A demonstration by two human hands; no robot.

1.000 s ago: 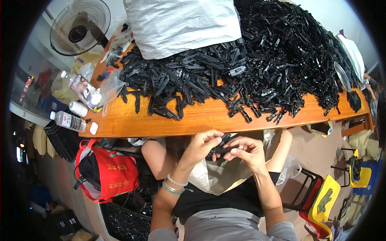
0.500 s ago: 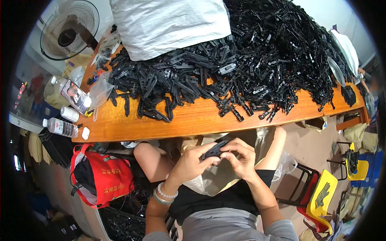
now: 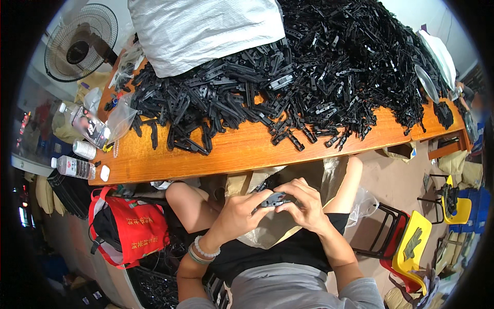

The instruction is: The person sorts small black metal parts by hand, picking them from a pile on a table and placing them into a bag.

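A black plastic part [image 3: 272, 200], slim and long, is held between both hands above my lap. My left hand [image 3: 241, 215], with a beaded bracelet on its wrist, is closed on one end of it. Fingers and thumb of my right hand [image 3: 304, 206] pinch the other end. Under the hands, an open woven sack [image 3: 272, 229] hangs between my knees. A heap of similar black plastic parts [image 3: 329, 77] covers much of the wooden table [image 3: 149, 164] in front of me.
On the heap lies a white woven sack [image 3: 206, 33]. Bottles [image 3: 77, 167] stand or lean at the table's left end, near a fan [image 3: 82, 46]. A red bag [image 3: 135, 224] is by my left knee. To the right, a yellow chair [image 3: 414, 242] carries a dark glove [image 3: 413, 243].
The black plastic part has turned in my fingers, and a lighter grey side now shows. Both hands stay close together over the sack. The whole view has shifted slightly.
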